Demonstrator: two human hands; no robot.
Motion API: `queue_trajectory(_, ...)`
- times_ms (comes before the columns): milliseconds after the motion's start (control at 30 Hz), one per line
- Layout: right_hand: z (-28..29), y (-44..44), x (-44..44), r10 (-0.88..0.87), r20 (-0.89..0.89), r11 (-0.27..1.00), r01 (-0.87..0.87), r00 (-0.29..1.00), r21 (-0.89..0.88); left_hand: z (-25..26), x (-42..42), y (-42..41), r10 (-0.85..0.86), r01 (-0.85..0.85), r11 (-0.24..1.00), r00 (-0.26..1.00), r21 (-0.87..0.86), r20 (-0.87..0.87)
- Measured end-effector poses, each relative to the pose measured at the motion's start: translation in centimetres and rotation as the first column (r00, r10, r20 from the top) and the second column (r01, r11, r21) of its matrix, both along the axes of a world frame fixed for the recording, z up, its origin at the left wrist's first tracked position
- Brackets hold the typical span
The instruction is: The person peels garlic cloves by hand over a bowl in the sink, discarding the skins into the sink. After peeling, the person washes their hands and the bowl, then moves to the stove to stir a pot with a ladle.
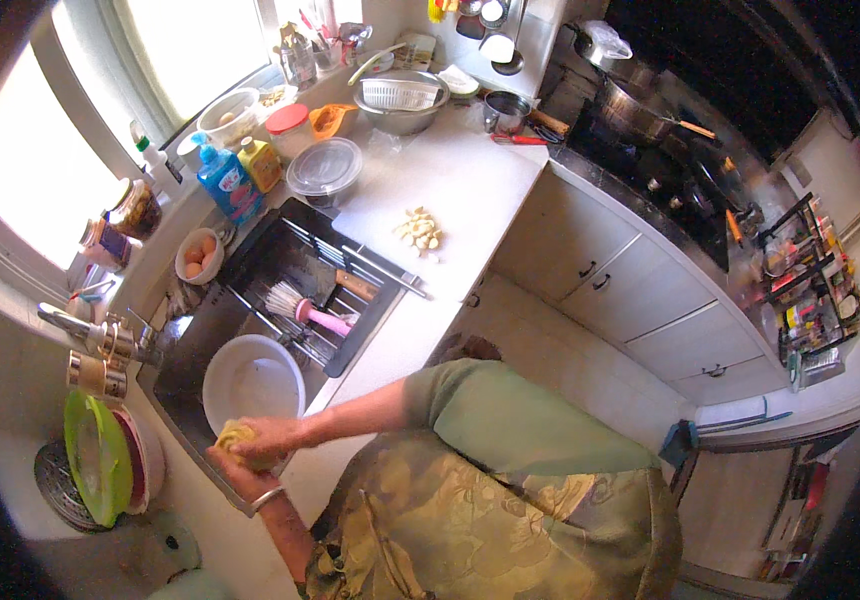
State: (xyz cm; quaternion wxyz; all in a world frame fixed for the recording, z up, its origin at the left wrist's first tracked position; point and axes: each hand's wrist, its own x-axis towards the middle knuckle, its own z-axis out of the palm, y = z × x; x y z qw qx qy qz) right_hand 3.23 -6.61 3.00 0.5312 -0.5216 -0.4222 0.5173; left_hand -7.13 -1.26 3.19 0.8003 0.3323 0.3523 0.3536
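Note:
Over the near end of the dark sink (pixel 182 375), my two hands are pressed together around a crumpled yellow cloth (pixel 234 433). My right hand (pixel 274 441) grips it from above. Below it, my left hand (pixel 246 478), with a bracelet at the wrist, closes on the same cloth; its fingers are partly hidden. A white plastic basin (pixel 291 367) sits in the sink right beside the hands. Across the sink's far half lies a metal rod rack with a pink-handled brush (pixel 317 316) and a wooden-handled tool (pixel 357 285), possibly a cleaver.
A chrome faucet (pixel 111 341) rises at the sink's back edge. Green and pink basins (pixel 96 457) lean against the wall. Peeled garlic cloves (pixel 420 229) lie on the white counter. A bowl of eggs (pixel 200 256) and a blue soap bottle (pixel 227 180) stand by the window.

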Motion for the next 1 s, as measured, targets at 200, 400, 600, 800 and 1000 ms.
queue_trajectory(200, -3.6, -1.7, 3.5, -0.373, 0.379, 0.923, 0.300, 0.847, 0.239, -0.2, 3.3, -2.9, -0.188, 0.194, 0.966, 0.981, 0.173, -0.051)
queue_trajectory(400, -1.3, -5.0, 6.4, -0.202, 0.506, 0.979, 0.173, 0.839, 0.103, -3.3, 0.9, 2.0, -0.046, 0.282, 0.803, 0.908, 0.525, -0.417)
queue_trajectory(600, -3.2, -8.5, 10.1, -0.382, 0.415, 0.923, 0.361, 0.826, 0.132, -2.0, -8.9, 11.5, 0.656, 0.445, 0.589, 0.224, 0.675, -0.721)
queue_trajectory(800, -3.2, -16.4, 11.2, -0.374, 0.418, 0.909, 0.417, 0.828, -0.011, -12.9, -19.7, 17.8, 0.628, 0.666, 0.693, -0.368, 0.276, -0.686)
queue_trajectory(1000, -2.1, -27.3, 10.6, -0.681, 0.306, 0.578, 0.745, 0.665, -0.334, -14.6, -16.6, 17.8, 0.638, 0.741, 0.638, -0.358, 0.209, -0.682)
